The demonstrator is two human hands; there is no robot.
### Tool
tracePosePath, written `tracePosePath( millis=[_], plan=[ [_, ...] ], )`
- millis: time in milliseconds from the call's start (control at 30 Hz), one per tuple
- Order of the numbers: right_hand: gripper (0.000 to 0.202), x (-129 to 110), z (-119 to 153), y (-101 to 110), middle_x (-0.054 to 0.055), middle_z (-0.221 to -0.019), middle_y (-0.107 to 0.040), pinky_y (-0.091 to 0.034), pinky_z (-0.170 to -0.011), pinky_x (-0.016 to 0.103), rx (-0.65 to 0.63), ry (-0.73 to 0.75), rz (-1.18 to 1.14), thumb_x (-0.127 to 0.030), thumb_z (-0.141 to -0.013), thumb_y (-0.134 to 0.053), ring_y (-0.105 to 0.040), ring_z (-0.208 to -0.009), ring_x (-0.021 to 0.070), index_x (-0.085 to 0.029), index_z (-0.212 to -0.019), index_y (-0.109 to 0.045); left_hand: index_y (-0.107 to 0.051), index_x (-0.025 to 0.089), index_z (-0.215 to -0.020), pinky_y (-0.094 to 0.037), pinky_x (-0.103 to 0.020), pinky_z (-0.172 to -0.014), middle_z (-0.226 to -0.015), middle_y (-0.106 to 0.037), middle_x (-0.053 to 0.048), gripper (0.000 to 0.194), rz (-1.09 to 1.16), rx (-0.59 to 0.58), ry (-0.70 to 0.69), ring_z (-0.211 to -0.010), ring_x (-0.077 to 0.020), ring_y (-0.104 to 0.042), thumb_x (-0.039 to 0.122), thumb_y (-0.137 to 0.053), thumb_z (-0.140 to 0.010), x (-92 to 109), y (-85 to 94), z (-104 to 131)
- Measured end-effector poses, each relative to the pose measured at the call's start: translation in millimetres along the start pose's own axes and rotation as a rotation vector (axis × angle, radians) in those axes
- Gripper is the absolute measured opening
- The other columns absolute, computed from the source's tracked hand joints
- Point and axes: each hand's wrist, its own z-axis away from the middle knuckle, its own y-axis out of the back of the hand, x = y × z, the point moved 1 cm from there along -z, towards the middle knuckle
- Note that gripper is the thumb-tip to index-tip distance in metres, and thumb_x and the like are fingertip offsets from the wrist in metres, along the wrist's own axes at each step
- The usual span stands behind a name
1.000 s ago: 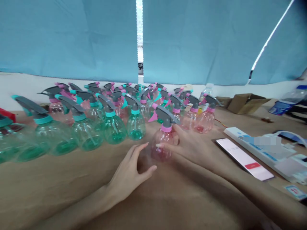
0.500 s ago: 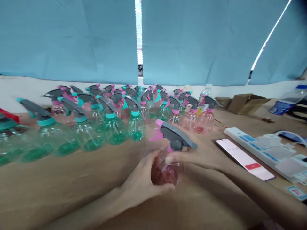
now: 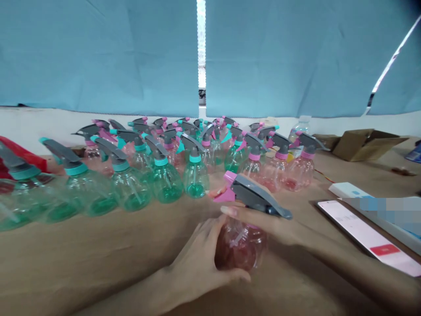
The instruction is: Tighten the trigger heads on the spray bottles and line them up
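Observation:
A pink, see-through spray bottle [image 3: 242, 249] with a grey and pink spray head stands at the table's middle. Around the left side of its body curls my left hand [image 3: 197, 256], closed on it. My right hand [image 3: 263, 219] is closed about the neck, just below the grey head. One of its fingers lies across the front of the neck, and fingertips show beyond the pink trigger; the pink collar is mostly covered. The nearest standing bottle is a green spray bottle [image 3: 196, 177] with a teal collar, behind and to the left.
Several green and pink spray bottles fill the back of the table, including a pink one [image 3: 301, 169]. At right lie a phone [image 3: 365, 232] and a white power strip [image 3: 348, 193]. Behind them sits an open cardboard box [image 3: 357, 145]. A red thing [image 3: 26, 153] shows at far left.
The view has shifted, so the background appears further right. My right hand has moved higher on the bottle's neck, and its fingertips now show by the trigger. My left hand keeps its hold.

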Motion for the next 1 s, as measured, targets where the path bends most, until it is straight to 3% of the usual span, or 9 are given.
tracePosePath(
  millis=[100,300,500,733,1000],
  plan=[
    [0.022,6,-4,-2,0.0,-0.089,-0.068,-0.054,-0.067,0.032,-0.069,-0.079,-0.117,-0.034,-0.08,-0.059,-0.066,-0.076,0.018,-0.029,-0.101,-0.061,-0.025,0.025,-0.14,-0.034,-0.054,-0.095,-0.133,-0.045,-0.012,0.086,-0.082,-0.01,0.011,-0.118,-0.0361,-0.044,0.052,-0.068,-0.07,-3,1.5,1],
    [0.023,12,-11,0,0.0,-0.084,-0.068,-0.053,-0.064,0.033,-0.048,-0.088,-0.114,-0.038,-0.079,-0.06,-0.065,-0.072,0.0183,-0.03,-0.101,-0.062,-0.021,0.017,-0.141,-0.029,-0.052,-0.1,-0.138,-0.039,-0.015,0.087,-0.231,-0.033,0.026,-0.124,-0.0337,-0.036,0.04,-0.068,-0.072,-9,-0.2,2],
    [0.014,11,-9,3,-0.002,-0.068,-0.065,-0.051,-0.056,0.032,0.045,-0.072,-0.007,-0.04,-0.079,-0.059,-0.062,-0.065,0.0191,-0.031,-0.087,-0.064,-0.024,0.019,-0.14,-0.028,-0.053,-0.101,-0.14,-0.037,-0.015,0.077,-0.261,-0.024,0.019,-0.126,-0.0337,-0.034,0.045,-0.062,-0.078,-16,-5.8,5],
    [0.017,16,-8,3,-0.002,-0.076,-0.064,-0.051,-0.063,0.031,0.075,-0.045,0.02,-0.042,-0.082,-0.055,-0.06,-0.067,0.0165,-0.028,-0.088,-0.063,-0.014,0.014,-0.143,-0.023,-0.056,-0.103,-0.145,-0.028,-0.019,0.088,-0.336,-0.02,0.071,-0.132,-0.0349,-0.024,0.053,-0.059,-0.078,-21,-9.9,7],
    [0.022,14,-6,4,-0.001,-0.075,-0.064,-0.05,-0.065,0.03,0.102,-0.056,0.002,-0.045,-0.082,-0.054,-0.061,-0.073,0.0178,-0.026,-0.088,-0.064,-0.036,0.01,-0.136,-0.023,-0.053,-0.105,-0.143,-0.033,-0.017,0.076,-0.401,-0.102,0.058,-0.132,-0.0341,-0.025,0.059,-0.053,-0.081,-20,-7.2,4]
  ],
)
